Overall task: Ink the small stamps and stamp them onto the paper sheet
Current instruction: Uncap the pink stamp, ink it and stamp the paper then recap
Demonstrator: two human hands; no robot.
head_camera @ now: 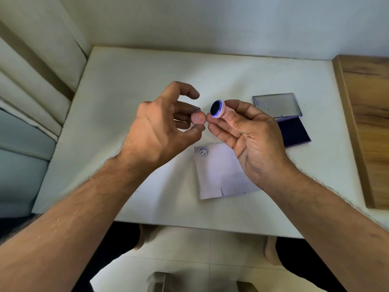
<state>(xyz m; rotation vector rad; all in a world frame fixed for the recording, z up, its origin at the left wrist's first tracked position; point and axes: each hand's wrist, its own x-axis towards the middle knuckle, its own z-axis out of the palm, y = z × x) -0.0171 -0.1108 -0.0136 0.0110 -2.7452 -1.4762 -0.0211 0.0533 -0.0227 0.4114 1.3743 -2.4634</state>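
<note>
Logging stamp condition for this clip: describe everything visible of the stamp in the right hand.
The stamp is small, round and pale pink, seemingly plastic. Its circular face is dark blue with ink, rimmed in blue, tilted up toward the camera. The right hand pinches its body, held above the table, near the left hand.

- The paper sheet (223, 173) lies on the surface (134, 72), near its front edge.
- The ink pad (291, 125) lies behind and right of the sheet, lid open toward the back.
- Above the surface, the left hand (162, 125) holds a cap (198, 117) just left of the stamp (217, 109) in the right hand (248, 135).
- A wooden board (366, 123) lies at the surface's right.
</note>
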